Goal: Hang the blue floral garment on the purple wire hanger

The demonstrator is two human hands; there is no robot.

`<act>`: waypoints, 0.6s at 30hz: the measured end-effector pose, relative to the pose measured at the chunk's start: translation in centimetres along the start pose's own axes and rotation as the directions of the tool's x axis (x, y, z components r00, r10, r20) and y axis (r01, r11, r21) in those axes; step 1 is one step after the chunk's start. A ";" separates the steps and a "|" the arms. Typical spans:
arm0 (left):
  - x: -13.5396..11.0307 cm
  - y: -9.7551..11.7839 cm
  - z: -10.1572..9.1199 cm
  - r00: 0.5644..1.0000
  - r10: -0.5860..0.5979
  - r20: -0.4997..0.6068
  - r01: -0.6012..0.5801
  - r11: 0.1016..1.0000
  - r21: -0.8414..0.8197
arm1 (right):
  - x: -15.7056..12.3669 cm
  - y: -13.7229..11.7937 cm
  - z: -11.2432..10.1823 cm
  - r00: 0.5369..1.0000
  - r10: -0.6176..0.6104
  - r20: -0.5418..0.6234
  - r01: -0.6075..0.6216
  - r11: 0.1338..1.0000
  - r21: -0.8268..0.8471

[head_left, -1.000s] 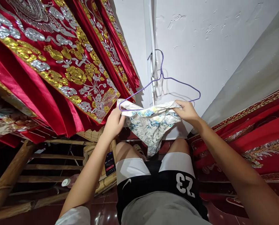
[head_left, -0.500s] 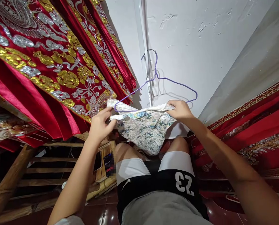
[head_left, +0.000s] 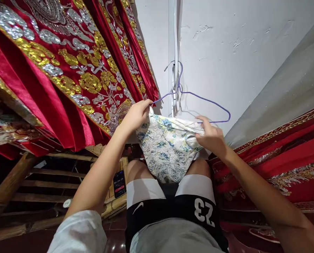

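A purple wire hanger [head_left: 204, 98] is upright before the wall, its hook uppermost. A white garment with a blue, green and yellow floral print [head_left: 167, 151] hangs from it down between my knees; whether it is a top or a dress I cannot tell. My left hand [head_left: 138, 114] is closed on the garment's upper left edge, at the hanger's left arm, which the cloth and fingers partly hide. My right hand [head_left: 212, 137] grips the garment's upper right edge, just below the hanger's lower bar. The hanger's right end sticks out bare beyond the cloth.
Red cloth with gold and silver sequins [head_left: 93, 80] hangs at the left, more red cloth [head_left: 286, 151] at the right. A bamboo rack [head_left: 51, 184] stands lower left, with a phone [head_left: 119, 184] beside it. A white pipe [head_left: 175, 42] runs up the wall.
My left hand has moved up and right onto the hanger's left arm, drawing the garment's edge along it. My right hand has shifted slightly right and down with the cloth.
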State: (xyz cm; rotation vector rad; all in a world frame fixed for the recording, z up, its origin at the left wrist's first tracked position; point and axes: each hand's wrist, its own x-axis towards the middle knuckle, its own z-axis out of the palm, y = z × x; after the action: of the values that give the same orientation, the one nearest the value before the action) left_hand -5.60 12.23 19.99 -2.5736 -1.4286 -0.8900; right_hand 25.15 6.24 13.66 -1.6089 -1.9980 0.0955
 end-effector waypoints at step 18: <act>-0.3 -0.2 0.4 0.999 -0.015 -0.044 0.015 1.000 -0.003 | -2.0 3.9 -5.4 0.942 0.217 -0.257 -0.155 0.958 0.243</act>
State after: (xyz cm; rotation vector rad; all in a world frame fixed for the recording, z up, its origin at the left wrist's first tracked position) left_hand -5.71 12.25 19.49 -2.5316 -1.4374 -0.9454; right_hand 31.31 3.94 15.89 -1.5683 -1.5591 0.1457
